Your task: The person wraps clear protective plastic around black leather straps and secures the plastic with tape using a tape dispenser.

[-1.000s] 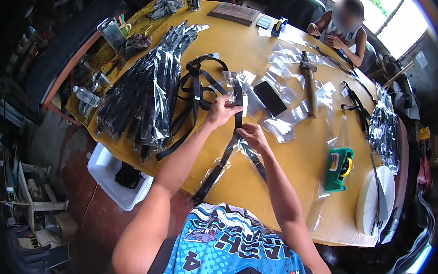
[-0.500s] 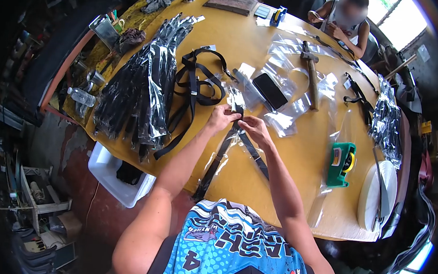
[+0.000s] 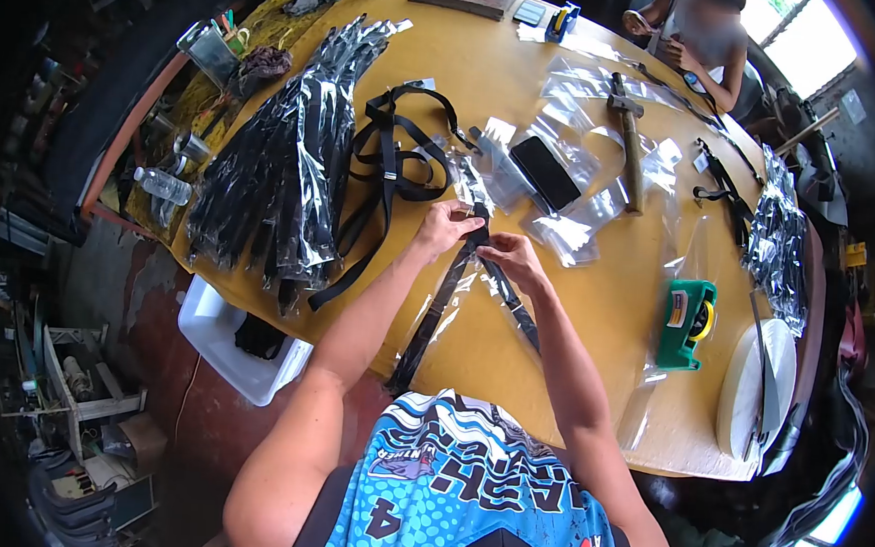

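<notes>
Both forearms reach up from the table's near edge, converging until the hands nearly meet. The left hand (image 3: 443,226) has its thumb and fingers closed on the black strap (image 3: 478,226); the right hand (image 3: 515,258) pinches it just beside and slightly nearer the body, wrist bent inward. The strap lies over the yellow table (image 3: 574,332), two plastic-covered bands forking towards the wearer, between a loose black harness (image 3: 389,160) and a dark phone (image 3: 545,173).

The blue jersey (image 3: 475,486) carries a clear "4" (its bigger lettering is too stylised and creased for me to read). The green tape dispenser (image 3: 685,326) has a pale label, too small to make out.
</notes>
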The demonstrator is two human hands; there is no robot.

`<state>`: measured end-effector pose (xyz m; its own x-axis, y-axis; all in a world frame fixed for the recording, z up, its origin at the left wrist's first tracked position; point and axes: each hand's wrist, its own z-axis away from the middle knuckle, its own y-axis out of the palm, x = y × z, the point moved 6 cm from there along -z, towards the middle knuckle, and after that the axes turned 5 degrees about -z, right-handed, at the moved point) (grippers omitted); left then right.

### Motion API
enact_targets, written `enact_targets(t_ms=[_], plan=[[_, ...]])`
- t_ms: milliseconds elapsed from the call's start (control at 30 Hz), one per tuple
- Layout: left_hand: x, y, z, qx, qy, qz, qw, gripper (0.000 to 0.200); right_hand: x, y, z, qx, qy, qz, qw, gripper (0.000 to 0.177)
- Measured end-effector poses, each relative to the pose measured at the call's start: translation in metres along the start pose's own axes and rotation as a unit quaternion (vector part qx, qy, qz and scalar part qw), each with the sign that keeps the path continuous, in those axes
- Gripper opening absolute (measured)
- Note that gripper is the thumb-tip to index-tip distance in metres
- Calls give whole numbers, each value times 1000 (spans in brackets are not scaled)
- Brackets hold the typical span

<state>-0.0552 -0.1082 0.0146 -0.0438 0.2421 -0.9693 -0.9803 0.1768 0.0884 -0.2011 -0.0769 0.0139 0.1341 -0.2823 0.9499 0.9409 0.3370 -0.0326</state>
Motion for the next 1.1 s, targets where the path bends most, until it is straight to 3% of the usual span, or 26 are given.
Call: enact_targets(t_ms=[200, 300, 367, 400, 667, 767, 867, 933, 1100], plan=[[10, -6, 2, -15, -34, 32, 999, 26, -4, -1, -2, 3, -11, 1, 1000, 25], [15, -4, 2, 22, -64, 3, 998, 29, -1, -1, 4, 9, 11, 22, 1000, 27], [20, 4, 6, 61, -173, 152, 971, 23, -9, -2, 4, 2, 25, 38, 999, 28], [26, 2, 4, 53, -185, 163, 968, 28, -12, -2, 5, -4, 39, 54, 998, 29], [48, 18, -2, 39, -149, 153, 976, 21, -32, -6, 8, -22, 100, 74, 992, 32], [57, 18, -2, 62, -156, 141, 976, 22, -43, -8, 5, -43, 102, 26, 994, 39], [55, 16, 2, 66, -169, 163, 970, 27, -46, -9, 3, -32, 106, 26, 993, 50], [52, 16, 1, 100, -160, 175, 966, 37, -39, -7, 6, -32, 108, 32, 993, 49], [42, 19, 6, 83, -188, 173, 963, 45, -41, -4, 6, -15, 123, 8, 992, 48]])
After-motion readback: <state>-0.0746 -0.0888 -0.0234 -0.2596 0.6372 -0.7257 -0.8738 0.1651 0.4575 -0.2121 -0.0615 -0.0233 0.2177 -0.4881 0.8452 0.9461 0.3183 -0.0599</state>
